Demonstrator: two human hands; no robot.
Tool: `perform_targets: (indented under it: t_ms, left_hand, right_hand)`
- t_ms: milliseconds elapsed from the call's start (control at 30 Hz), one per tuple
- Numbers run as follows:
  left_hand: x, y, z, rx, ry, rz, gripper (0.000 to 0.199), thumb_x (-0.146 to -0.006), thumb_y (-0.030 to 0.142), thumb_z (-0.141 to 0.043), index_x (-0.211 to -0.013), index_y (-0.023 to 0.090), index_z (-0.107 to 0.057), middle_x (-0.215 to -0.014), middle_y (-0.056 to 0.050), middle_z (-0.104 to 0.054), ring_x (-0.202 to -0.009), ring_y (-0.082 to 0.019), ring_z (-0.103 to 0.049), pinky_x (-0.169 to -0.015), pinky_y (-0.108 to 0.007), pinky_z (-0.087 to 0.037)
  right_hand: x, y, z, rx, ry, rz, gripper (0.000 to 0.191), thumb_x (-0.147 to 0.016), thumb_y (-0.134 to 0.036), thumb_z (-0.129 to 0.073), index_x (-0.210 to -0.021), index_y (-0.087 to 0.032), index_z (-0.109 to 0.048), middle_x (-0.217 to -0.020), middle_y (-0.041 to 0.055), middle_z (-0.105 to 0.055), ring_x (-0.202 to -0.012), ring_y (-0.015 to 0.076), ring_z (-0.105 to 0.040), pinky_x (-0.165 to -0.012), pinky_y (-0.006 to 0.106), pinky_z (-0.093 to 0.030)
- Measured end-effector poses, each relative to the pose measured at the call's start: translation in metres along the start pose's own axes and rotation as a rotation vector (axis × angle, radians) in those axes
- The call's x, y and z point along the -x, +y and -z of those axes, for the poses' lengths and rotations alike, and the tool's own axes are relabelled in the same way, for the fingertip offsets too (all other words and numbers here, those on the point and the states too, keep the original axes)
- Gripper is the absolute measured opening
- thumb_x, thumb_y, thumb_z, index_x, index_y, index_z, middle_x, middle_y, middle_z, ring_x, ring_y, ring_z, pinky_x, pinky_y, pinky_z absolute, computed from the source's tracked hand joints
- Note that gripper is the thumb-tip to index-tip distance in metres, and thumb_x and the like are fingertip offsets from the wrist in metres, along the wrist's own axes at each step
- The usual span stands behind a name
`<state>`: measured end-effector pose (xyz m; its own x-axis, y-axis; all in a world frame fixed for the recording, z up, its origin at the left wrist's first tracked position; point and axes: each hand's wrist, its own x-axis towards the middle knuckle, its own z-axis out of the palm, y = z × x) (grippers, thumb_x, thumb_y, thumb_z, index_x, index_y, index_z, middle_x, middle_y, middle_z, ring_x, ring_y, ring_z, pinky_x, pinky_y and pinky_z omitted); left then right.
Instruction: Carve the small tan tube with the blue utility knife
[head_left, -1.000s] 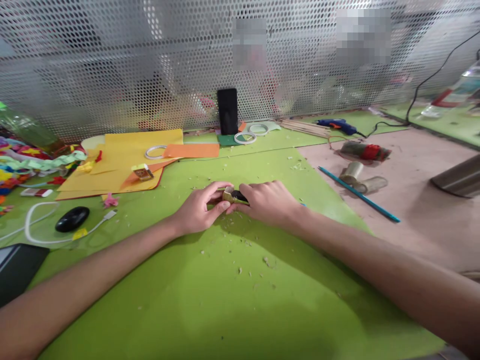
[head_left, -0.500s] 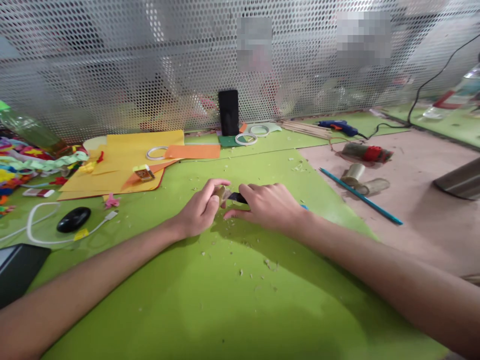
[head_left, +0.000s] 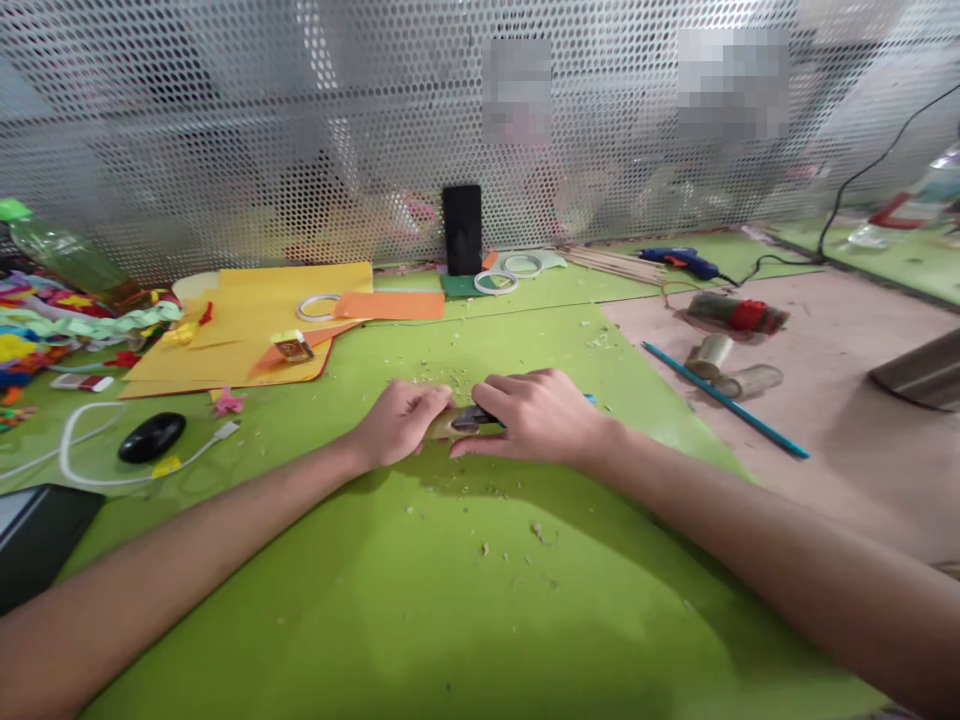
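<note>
My left hand [head_left: 399,424] is closed around a short piece of bamboo [head_left: 441,427], whose near end pokes out toward the right. In my right hand [head_left: 534,414] is a utility knife [head_left: 476,416] with a dark front part; a bit of blue shows behind the hand. The blade end lies against the open end of the bamboo, and my right thumb reaches out just below it. Most of the knife's handle is hidden by my fingers. Pale shavings [head_left: 537,531] are scattered on the green tabletop [head_left: 360,620] below and beyond both hands.
To the right lie a teal pencil [head_left: 724,398], bamboo pieces [head_left: 748,380] and a blue glue gun [head_left: 679,262]. A black phone [head_left: 462,230] leans on the perforated metal screen [head_left: 375,120]. Yellow paper [head_left: 247,300], a black mouse [head_left: 152,437] and a white cable [head_left: 66,450] are left.
My left hand has turned and shifted slightly down, so more of the bamboo shows. The knife now sits against the bamboo's end at a changed angle. The whole view has shifted a little.
</note>
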<state>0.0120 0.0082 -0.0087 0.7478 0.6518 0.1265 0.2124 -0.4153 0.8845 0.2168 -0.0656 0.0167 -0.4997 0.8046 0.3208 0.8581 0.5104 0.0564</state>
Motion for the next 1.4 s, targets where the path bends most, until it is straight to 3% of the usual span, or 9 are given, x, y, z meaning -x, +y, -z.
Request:
perform_targets:
  t_ms: [67,200,400,600,833,1400]
  left_hand:
    - [0.001,0.001,-0.001,-0.024,-0.004,-0.004,0.042,-0.095,0.046,-0.04,-0.081,0.013,-0.063,-0.05,0.002,-0.056,-0.035,-0.008,-0.052,-0.034,-0.017,-0.037]
    - [0.003,0.007,-0.002,0.057,-0.012,-0.019,0.036,-0.094,0.048,-0.041,-0.11,0.018,-0.052,-0.058,0.004,-0.058,-0.036,-0.007,-0.049,-0.033,-0.017,-0.036]
    - [0.004,0.009,0.0,-0.016,-0.016,-0.098,0.041,-0.095,0.051,-0.032,-0.09,0.017,-0.054,-0.063,0.002,-0.055,-0.043,-0.007,-0.045,-0.04,-0.02,-0.033]
    - [0.005,0.009,-0.001,-0.188,-0.066,-0.281,0.03,-0.091,0.041,-0.04,-0.103,0.016,-0.053,-0.075,-0.001,-0.055,-0.061,-0.011,-0.047,-0.055,-0.024,-0.039]
    - [0.01,0.006,-0.004,-0.186,-0.105,-0.266,0.031,-0.085,0.024,-0.044,-0.114,0.019,-0.033,-0.08,-0.002,-0.059,-0.059,-0.012,-0.049,-0.055,-0.025,-0.041]
    - [0.01,-0.001,-0.006,-0.237,-0.061,-0.371,0.032,-0.08,0.023,-0.049,-0.107,0.02,-0.032,-0.069,0.005,-0.046,-0.054,-0.009,-0.04,-0.052,-0.024,-0.034]
  right_hand:
    - [0.0,0.001,-0.001,0.01,0.016,0.0,0.069,-0.085,-0.075,-0.024,-0.096,-0.018,-0.06,-0.075,0.0033,-0.065,-0.055,0.0113,-0.051,-0.051,0.029,-0.015]
    - [0.0,0.001,-0.002,0.041,0.029,-0.039,0.068,-0.086,-0.074,-0.024,-0.098,-0.017,-0.06,-0.076,0.0035,-0.066,-0.056,0.0126,-0.052,-0.051,0.029,-0.015]
    - [0.0,-0.001,-0.001,0.044,0.013,-0.09,0.071,-0.083,-0.078,-0.024,-0.089,-0.018,-0.06,-0.071,0.0035,-0.064,-0.054,0.0125,-0.049,-0.051,0.028,-0.016]
    - [0.0,0.0,-0.001,0.022,0.011,-0.139,0.069,-0.084,-0.077,-0.027,-0.089,-0.017,-0.06,-0.072,0.0041,-0.064,-0.053,0.0117,-0.047,-0.051,0.028,-0.016]
    - [0.0,0.001,-0.003,-0.009,0.002,-0.102,0.07,-0.081,-0.079,-0.028,-0.089,-0.017,-0.059,-0.069,0.0037,-0.062,-0.05,0.0106,-0.043,-0.05,0.027,-0.014]
    - [0.0,-0.002,-0.005,-0.013,0.014,-0.075,0.064,-0.084,-0.075,-0.03,-0.089,-0.017,-0.058,-0.066,0.0023,-0.06,-0.05,0.0105,-0.04,-0.049,0.027,-0.013]
